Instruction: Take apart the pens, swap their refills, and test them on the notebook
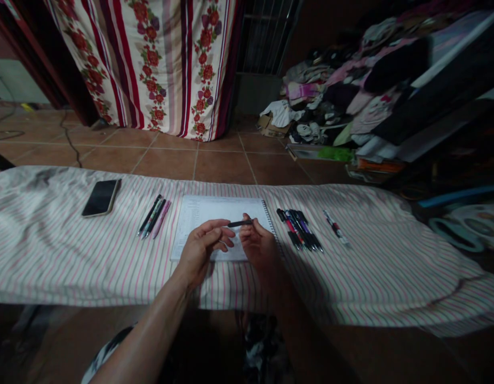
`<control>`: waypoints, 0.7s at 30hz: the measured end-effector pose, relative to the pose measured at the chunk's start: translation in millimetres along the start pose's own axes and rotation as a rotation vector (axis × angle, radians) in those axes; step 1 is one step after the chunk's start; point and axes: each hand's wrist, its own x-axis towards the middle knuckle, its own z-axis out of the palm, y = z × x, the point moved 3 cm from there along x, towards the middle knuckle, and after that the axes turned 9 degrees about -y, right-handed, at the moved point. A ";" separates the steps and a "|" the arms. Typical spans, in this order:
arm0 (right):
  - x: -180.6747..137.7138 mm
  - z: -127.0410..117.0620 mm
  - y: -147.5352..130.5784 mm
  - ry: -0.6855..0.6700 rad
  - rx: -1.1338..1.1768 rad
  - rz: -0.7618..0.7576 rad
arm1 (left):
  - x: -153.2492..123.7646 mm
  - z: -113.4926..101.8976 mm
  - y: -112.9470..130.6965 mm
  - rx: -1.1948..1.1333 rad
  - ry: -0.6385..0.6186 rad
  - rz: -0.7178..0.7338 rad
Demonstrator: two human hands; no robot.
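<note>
Above the open notebook, my right hand (257,242) pinches a short, dark pen (239,223) that lies almost level. My left hand (205,242) is beside the pen's left end, its fingers loosely curled and apart. The index fingertip comes close to that end; whether it touches is hard to tell. Under both hands lies a spiral notebook (218,205) with a white page, its coil on the right edge. Left of it is a small row of pens (154,216), one of them pink. Right of it several dark pens (299,229) lie side by side, and a patterned pen (335,228) lies apart.
A striped cloth (391,256) covers the long surface. Toward its left end rests a phone (101,197). Beyond are a tiled floor (218,162), a floral curtain (167,64) and, at the right, a heap of clothes (351,96).
</note>
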 end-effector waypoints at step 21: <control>5.0 6.6 16.1 0.033 0.084 0.077 | -0.9 -3.8 3.0 0.110 0.030 0.099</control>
